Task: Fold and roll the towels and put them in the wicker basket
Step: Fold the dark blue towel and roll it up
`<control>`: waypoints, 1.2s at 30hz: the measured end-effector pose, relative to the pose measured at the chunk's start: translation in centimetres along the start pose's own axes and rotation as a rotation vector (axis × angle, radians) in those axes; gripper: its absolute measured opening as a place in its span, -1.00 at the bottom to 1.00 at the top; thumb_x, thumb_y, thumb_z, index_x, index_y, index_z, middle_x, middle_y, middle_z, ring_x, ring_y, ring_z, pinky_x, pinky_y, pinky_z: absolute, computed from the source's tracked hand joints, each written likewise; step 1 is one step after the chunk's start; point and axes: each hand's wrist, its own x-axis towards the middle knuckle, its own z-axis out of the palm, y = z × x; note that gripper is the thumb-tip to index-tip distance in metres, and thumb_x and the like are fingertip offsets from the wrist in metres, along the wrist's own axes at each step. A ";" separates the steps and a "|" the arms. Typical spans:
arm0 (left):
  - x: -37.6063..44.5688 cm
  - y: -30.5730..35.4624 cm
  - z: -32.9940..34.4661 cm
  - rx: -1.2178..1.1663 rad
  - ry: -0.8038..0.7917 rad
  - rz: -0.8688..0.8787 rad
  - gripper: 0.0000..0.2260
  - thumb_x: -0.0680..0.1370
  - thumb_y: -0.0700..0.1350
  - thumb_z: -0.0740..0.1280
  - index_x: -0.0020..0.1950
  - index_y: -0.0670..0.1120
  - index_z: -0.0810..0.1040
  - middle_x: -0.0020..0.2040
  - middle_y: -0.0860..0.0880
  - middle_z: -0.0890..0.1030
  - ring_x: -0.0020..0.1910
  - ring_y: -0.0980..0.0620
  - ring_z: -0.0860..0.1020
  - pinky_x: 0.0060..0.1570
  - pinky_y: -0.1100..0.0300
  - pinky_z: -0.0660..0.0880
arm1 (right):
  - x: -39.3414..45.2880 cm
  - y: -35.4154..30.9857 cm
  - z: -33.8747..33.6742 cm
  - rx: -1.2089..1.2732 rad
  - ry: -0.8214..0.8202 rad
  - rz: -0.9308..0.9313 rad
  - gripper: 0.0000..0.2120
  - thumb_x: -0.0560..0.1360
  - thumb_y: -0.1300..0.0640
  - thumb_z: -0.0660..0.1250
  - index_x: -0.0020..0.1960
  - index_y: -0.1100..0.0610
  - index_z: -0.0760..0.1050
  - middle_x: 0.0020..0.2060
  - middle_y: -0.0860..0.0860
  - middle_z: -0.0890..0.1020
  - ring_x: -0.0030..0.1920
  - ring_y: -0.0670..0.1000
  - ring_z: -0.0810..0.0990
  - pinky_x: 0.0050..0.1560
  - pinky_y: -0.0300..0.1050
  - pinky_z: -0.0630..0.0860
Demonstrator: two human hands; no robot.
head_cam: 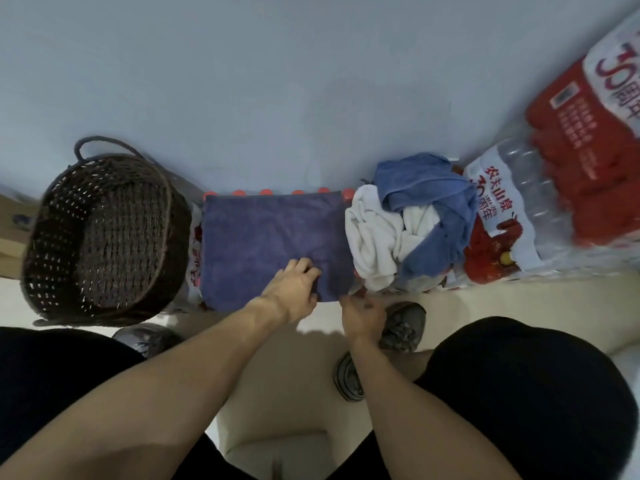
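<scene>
Purple towel spread flat on packs of bottled water, wicker basket at its 9 o'clock. Left hand pressing the towel's near part, fingers extended; right hand pinching the near edge. White towel and blue towel heaped at 3 o'clock.

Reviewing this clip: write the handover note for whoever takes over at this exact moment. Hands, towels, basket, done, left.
Left hand presses on the purple towel, which is spread flat on the bottle packs. Right hand is at the towel's near right corner; grip unclear.
Wicker basket to the left holds no towels.
White towel and blue towel lie crumpled to the right.
Done: purple towel laid out flat.
Left: roll it, basket it, then the other two.
</scene>
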 end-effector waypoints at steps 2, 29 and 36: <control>-0.2 0.1 0.5 0.009 -0.035 -0.013 -0.45 0.54 -0.06 0.28 0.52 -0.05 0.24 0.43 -0.06 0.25 0.37 -0.11 0.27 0.32 0.00 0.35 | 0.9 0.2 0.1 0.079 -0.130 0.069 -0.70 0.40 0.28 0.48 0.11 0.26 0.55 0.03 0.14 0.64 0.01 0.10 0.60 -0.05 -0.06 0.49; -4.5 2.9 1.1 -0.391 0.178 -0.009 -0.33 0.40 0.16 0.48 0.42 -0.05 0.36 0.41 0.03 0.33 0.31 -0.01 0.43 0.30 0.02 0.40 | -1.1 -6.8 -2.0 -0.236 -0.414 -0.019 -0.84 0.37 0.23 0.55 -0.17 0.20 0.57 -0.22 0.17 0.69 -0.29 0.13 0.68 -0.19 0.07 0.67; -5.0 2.8 -0.3 -0.622 0.530 -0.210 -0.70 0.52 -0.04 0.41 0.25 -0.01 0.59 0.12 0.07 0.66 0.09 0.07 0.61 0.09 0.23 0.48 | -2.9 -13.7 -2.6 -0.665 -0.399 -0.525 -0.77 0.37 0.25 0.43 0.02 0.24 0.53 -0.10 0.19 0.61 -0.05 0.17 0.60 -0.03 0.00 0.56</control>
